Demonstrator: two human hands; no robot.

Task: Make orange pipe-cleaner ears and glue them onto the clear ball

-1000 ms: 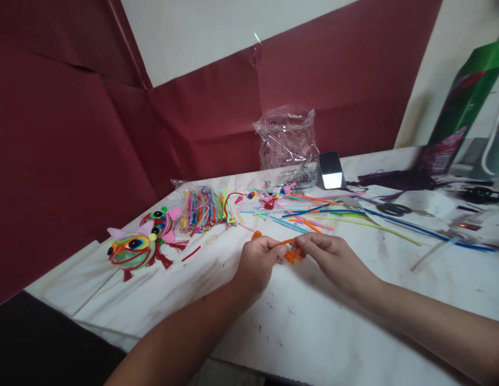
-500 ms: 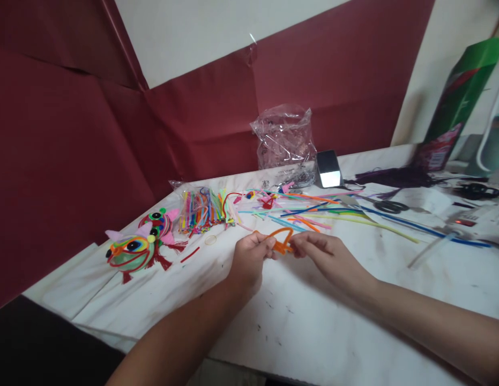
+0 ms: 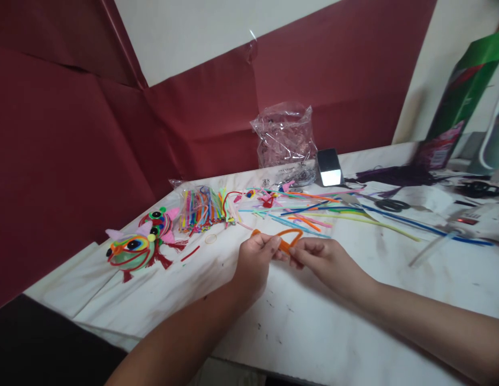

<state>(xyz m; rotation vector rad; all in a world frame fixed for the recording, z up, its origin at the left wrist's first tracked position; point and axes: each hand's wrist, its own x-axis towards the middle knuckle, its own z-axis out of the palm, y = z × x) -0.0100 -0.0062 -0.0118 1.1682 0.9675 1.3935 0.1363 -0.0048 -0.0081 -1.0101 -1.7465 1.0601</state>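
While close together, left hand [image 3: 255, 262] and right hand [image 3: 324, 261] on orange pipe cleaner [image 3: 292, 231].

Orange pipe cleaner [image 3: 288, 234], maroon backdrop [image 3: 64, 150]

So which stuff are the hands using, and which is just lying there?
In use: orange pipe cleaner, held in left hand and right hand.
Lying about: bagged pipe cleaners, loose pipe cleaners, craft fish, scissors, clear plastic bag.
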